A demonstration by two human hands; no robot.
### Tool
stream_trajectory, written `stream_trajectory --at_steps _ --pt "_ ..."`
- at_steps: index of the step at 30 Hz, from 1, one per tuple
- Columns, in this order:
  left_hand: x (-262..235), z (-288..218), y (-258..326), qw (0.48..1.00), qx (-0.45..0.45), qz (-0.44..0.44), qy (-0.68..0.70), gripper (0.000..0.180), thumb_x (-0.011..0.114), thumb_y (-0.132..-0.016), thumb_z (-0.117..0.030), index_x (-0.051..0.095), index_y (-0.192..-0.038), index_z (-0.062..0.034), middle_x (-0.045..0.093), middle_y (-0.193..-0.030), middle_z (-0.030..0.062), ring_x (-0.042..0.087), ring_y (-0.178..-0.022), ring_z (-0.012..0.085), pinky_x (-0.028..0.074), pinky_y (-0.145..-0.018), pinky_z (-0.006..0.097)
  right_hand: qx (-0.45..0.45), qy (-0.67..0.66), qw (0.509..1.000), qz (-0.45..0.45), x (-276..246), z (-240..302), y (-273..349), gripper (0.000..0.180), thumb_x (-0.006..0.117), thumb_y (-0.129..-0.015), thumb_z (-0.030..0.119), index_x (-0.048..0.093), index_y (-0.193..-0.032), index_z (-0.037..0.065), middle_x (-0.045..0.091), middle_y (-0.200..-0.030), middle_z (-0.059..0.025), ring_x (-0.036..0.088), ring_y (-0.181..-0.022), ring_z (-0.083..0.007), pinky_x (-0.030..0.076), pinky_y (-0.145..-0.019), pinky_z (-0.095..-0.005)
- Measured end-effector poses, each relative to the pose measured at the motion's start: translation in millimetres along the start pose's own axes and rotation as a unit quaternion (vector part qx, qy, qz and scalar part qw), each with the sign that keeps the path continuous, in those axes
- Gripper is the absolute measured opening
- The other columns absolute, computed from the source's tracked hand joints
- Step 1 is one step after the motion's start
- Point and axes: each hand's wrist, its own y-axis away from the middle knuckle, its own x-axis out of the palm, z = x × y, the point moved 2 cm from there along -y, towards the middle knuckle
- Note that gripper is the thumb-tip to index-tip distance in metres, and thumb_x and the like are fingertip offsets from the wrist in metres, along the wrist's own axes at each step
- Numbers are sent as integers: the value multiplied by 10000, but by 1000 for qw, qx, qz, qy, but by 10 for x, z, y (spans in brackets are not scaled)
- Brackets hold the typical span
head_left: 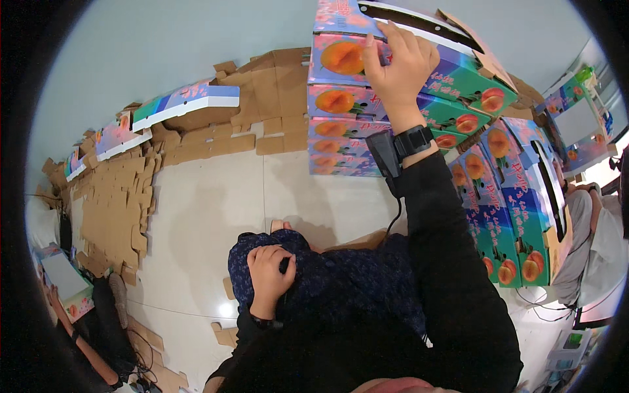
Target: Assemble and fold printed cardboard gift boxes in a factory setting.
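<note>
My right hand (403, 69) is at the upper edge of the top carton (344, 57) in a tall stack, its thumb and bent fingers gripping the edge. Peaches are printed on this pink, blue and green carton, and a dark handle slot (419, 23) runs along its top. A black device (384, 155) and a black watch (413, 139) are strapped to my right wrist. My left hand (270, 278) rests on my dark patterned clothing (347, 281) at knee level. Its fingers are curled by a small black object (284, 264), whose kind is hidden.
More peach cartons (517, 209) stand to the right of the stack. Flattened brown cardboard (114, 203) lies at the left and along the wall, with printed carton pieces (187, 103) on it. Other people sit at both sides; one person's arm (85, 347) shows lower left. Cables lie at lower right.
</note>
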Motion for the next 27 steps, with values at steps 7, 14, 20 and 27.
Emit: stream_trajectory --at_steps 7,14,20,27 --pt "29 31 42 1000 3 -13 15 94 716 -741 -181 663 -776 -111 658 -913 41 602 -947 244 370 -927 407 -21 -100 957 272 -631 -123 -464 541 713 -784 414 650 -1163 32 670 -1150 -153 608 -1061 -312 467 -904 -408" --pt "-39 25 55 1000 -7 -21 0 92 715 -729 -177 663 -765 -110 659 -912 52 600 -942 252 370 -926 408 33 23 983 181 -1221 -1098 -670 401 688 -851 327 669 -1126 35 665 -1144 -154 608 -1090 -336 475 -928 -402" --pt "23 -2 9 1000 -2 -15 3 97 717 -724 -171 655 -758 -104 657 -908 49 599 -937 255 373 -920 408 -20 69 989 131 -1209 -1377 -82 294 666 -876 294 696 -1058 65 675 -1089 -105 597 -1073 -280 375 -995 -434" --pt "5 -25 -21 1000 -14 -12 -15 103 729 -717 -159 648 -756 -107 647 -888 38 596 -929 247 374 -923 412 15 75 996 37 -944 -1423 134 293 669 -864 323 693 -1036 87 666 -1081 -80 567 -1092 -286 344 -1014 -440"
